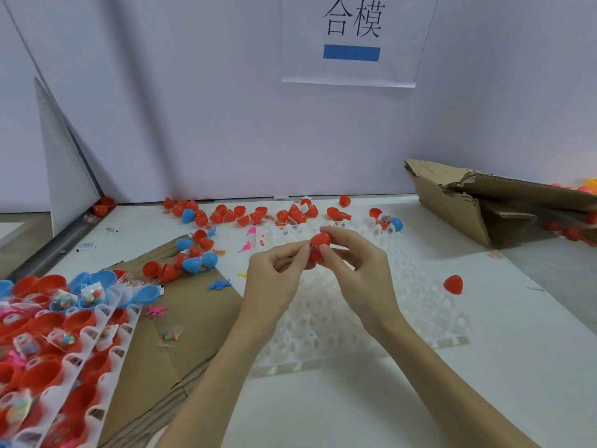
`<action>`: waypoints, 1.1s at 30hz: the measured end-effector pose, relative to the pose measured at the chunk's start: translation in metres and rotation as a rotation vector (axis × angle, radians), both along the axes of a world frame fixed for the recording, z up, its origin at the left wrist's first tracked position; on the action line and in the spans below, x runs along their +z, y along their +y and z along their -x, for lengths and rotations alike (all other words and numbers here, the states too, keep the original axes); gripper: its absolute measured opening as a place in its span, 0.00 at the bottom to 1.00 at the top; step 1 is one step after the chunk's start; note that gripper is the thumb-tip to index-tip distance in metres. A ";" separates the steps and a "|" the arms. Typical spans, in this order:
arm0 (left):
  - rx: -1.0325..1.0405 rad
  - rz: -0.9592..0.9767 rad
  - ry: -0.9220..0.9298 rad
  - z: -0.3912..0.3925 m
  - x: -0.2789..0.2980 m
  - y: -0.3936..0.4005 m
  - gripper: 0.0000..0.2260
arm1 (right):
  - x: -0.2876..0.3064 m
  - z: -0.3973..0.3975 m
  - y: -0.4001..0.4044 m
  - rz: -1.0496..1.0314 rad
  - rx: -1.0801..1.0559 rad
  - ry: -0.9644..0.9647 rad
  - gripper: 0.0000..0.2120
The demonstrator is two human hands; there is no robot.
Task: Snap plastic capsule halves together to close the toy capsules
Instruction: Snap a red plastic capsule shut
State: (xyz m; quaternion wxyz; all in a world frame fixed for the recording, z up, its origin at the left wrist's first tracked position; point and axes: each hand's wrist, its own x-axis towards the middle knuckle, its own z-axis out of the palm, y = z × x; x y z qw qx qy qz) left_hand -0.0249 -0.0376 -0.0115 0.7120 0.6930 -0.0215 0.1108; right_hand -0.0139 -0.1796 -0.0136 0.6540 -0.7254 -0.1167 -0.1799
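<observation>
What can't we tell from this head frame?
- Red capsule: seam hidden by fingers of left hand and right hand; snapped or not, unclear.
- Its contents: hidden.
- Cardboard box: cut off by right edge.
- Left trays: cut off by frame edge.

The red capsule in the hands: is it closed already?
Cannot tell: both hands pinch the red capsule, and fingers hide its seam.

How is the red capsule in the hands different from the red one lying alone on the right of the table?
The held capsule is up off the table, pinched between the left hand and right hand; the lone capsule rests on the table, untouched. The held one is partly hidden by fingers; the lone one shows fully. Both are red plastic.
</observation>
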 end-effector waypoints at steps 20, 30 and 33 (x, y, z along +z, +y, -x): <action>0.011 -0.281 -0.241 0.001 0.003 0.000 0.09 | 0.005 0.003 -0.002 -0.256 0.164 0.086 0.11; 0.141 -0.220 -0.272 0.002 0.001 -0.003 0.18 | 0.008 0.003 -0.001 -0.333 0.209 0.201 0.12; 0.113 -0.136 -0.248 0.001 0.002 0.000 0.14 | 0.008 0.003 -0.001 -0.331 0.207 0.196 0.12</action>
